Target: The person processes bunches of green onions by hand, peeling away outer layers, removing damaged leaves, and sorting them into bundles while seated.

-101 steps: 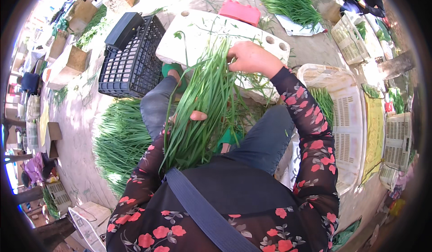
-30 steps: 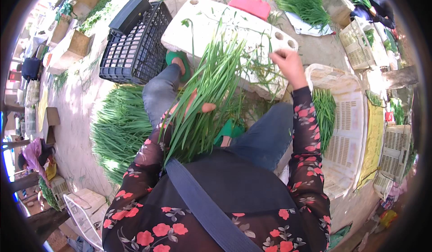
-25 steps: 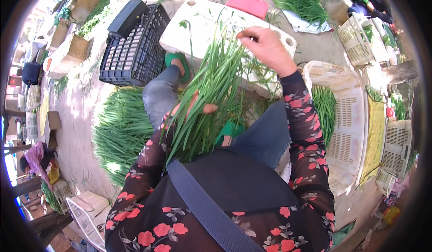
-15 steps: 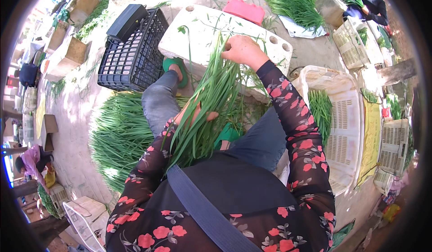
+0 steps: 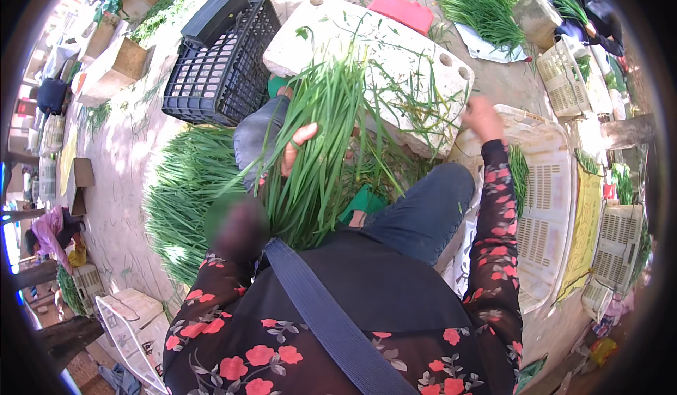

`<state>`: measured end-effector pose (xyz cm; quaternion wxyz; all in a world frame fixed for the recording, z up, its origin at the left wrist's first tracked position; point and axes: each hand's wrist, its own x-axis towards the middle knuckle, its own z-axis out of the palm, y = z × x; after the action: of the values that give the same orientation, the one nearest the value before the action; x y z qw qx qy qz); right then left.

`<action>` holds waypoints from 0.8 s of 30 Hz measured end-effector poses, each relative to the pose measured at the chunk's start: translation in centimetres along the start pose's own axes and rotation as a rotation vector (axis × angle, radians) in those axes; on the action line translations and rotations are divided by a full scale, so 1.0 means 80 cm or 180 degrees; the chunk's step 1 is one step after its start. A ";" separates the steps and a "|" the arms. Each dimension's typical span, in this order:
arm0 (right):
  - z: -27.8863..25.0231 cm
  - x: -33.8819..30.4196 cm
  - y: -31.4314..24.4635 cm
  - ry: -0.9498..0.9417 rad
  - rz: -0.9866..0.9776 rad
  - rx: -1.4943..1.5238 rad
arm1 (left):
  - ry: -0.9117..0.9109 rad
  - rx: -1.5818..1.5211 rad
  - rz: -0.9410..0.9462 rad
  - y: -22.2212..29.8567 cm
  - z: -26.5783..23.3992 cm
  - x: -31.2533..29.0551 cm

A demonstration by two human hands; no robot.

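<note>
A loose bunch of long green garlic chives (image 5: 331, 120) lies in the grip of my left hand (image 5: 300, 148), whose thumb and fingers wrap round it. The bunch's upper end is over the near edge of a white foam block (image 5: 338, 21), and its other end hangs at my lap. Out to the right, by the block's right corner, is my right hand (image 5: 484, 118), apart from the bunch. Its fingers look curled; what they hold, if anything, is hidden. Loose stems and trimmings (image 5: 423, 99) litter the block. A blurred patch covers part of my left forearm.
A large chive heap (image 5: 187, 197) lies at my left, beside a black crate (image 5: 222, 70) with a dark box on top. At right stands a white crate (image 5: 546, 204) holding some chives. A pink block (image 5: 400, 10) is beyond the foam. Other people work at both sides.
My right hand has left the top of the bunch and moved right, to the foam block's corner. The left hand has kept the chives and shifted slightly up the view.
</note>
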<state>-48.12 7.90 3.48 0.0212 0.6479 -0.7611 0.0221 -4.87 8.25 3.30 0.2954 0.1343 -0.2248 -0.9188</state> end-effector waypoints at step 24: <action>-0.071 -0.115 -0.261 -0.1096 -0.0134 0.4707 | 0.0557 0.1701 0.0178 0.020 -0.006 0.022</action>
<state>-26.03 14.00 8.72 -0.5373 0.5021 -0.5281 0.4246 -5.29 5.87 3.46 0.2930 0.2800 -0.4364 -0.8033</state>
